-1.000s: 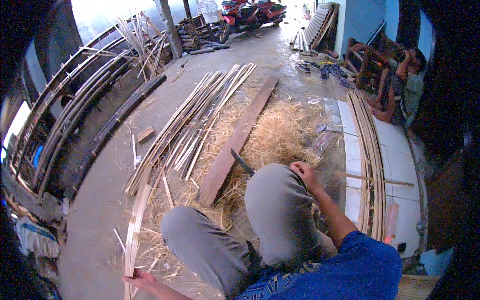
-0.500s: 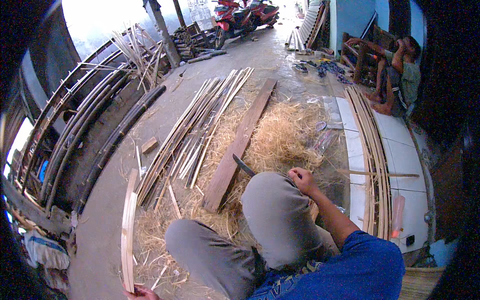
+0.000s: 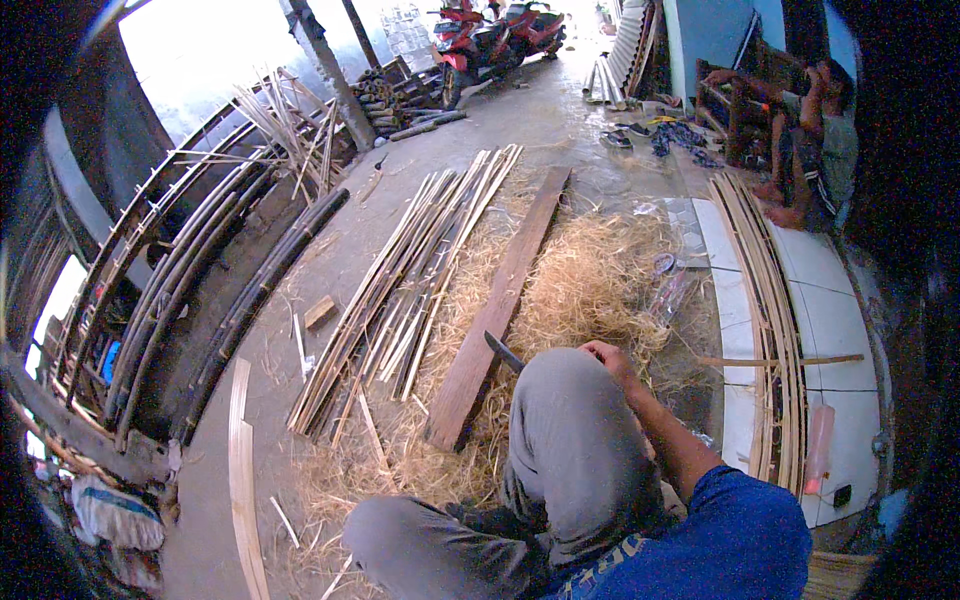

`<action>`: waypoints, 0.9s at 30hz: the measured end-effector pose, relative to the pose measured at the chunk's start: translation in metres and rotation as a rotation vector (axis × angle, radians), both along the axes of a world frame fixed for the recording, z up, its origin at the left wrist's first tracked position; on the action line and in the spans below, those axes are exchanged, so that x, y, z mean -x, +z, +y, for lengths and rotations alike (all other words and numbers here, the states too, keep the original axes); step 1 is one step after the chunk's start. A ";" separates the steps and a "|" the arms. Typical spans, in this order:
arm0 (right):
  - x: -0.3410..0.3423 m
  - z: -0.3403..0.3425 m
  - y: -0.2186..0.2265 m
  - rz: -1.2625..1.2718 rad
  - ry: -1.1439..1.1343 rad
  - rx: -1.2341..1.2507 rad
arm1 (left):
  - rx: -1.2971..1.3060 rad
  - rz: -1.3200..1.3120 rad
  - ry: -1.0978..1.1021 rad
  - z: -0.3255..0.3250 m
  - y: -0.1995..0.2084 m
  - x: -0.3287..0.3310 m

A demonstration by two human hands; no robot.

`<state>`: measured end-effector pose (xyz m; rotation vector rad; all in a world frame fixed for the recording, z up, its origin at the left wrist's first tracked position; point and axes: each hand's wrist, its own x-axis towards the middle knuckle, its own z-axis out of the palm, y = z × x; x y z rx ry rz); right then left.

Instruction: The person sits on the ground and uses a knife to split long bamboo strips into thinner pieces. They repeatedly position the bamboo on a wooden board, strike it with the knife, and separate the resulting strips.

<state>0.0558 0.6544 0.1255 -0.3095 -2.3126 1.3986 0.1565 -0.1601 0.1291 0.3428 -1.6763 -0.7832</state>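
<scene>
My right hand (image 3: 612,362) is closed beside my raised right knee. A dark knife blade (image 3: 503,352) sticks out on the knee's other side, in line with that hand; its handle is hidden behind the knee. The blade lies over the brown wooden plank (image 3: 500,290) in front of me. My left hand is out of view past the lower edge. Toward that edge, at the left, run pale bamboo strips (image 3: 242,480), their tops at uneven heights and their lower ends cut off by the picture.
A bundle of bamboo strips (image 3: 410,280) lies left of the plank, curly shavings (image 3: 585,275) around it. More strips (image 3: 765,330) lie on white tiles at right, near a seated person (image 3: 815,140). Dark bamboo poles (image 3: 265,300) stretch along the left. Red motorbikes (image 3: 490,45) stand far back.
My left hand, which was holding the pale strips at the lower edge, has dropped out of view, and the strips sit lower. The whole view has shifted slightly. My right hand stays by the knee.
</scene>
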 end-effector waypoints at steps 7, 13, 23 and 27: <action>-0.011 0.031 0.002 0.068 -0.173 0.037 | -1.251 0.509 -1.046 0.182 0.135 0.042; -0.024 0.069 0.015 0.097 -0.329 0.410 | -1.304 0.423 -1.108 0.289 0.142 0.129; 0.021 -0.030 0.089 -0.003 0.117 0.340 | -2.018 0.070 -1.697 0.510 0.183 0.185; 0.031 -0.131 0.099 0.125 0.537 0.177 | -2.085 -0.096 -1.734 0.594 0.201 0.177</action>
